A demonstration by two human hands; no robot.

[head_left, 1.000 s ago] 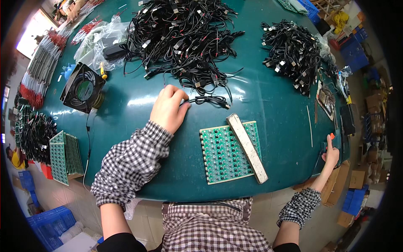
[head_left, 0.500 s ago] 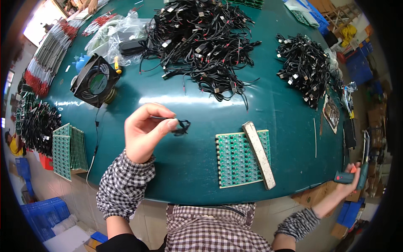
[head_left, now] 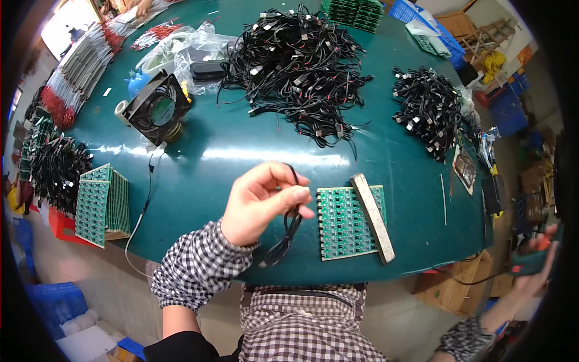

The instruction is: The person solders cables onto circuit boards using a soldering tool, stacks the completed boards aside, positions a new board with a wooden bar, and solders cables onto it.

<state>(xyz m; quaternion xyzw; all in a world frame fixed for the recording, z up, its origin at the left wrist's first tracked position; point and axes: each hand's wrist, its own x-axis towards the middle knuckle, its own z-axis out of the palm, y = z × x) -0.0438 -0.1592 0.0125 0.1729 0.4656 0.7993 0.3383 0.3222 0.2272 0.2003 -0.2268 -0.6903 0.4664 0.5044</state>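
Note:
My left hand (head_left: 265, 199) is closed in a pinch on a black cable (head_left: 289, 232), above the table near its front edge. The cable's folded lower part dangles below my fingers and is slightly blurred. Right of it lies a green circuit board panel (head_left: 344, 226) with rows of small parts. A worn metal bar (head_left: 373, 218) rests slantwise across the panel. Off the table's right side, my right hand (head_left: 534, 280) is wrapped round a green soldering gun (head_left: 526, 263) with a red trigger; motion smears both, and the gun's tip cannot be made out.
A large heap of black USB cables (head_left: 295, 66) covers the back middle, and a smaller cable pile (head_left: 425, 111) the right. A black fan (head_left: 158, 110) stands at left, near stacked board panels (head_left: 99, 205). Far left, another person's hand (head_left: 143, 7) shows.
My left hand has moved right with the cable, which now hangs lower from the fingers. My right hand has carried the soldering gun farther right and slightly down, away from the table.

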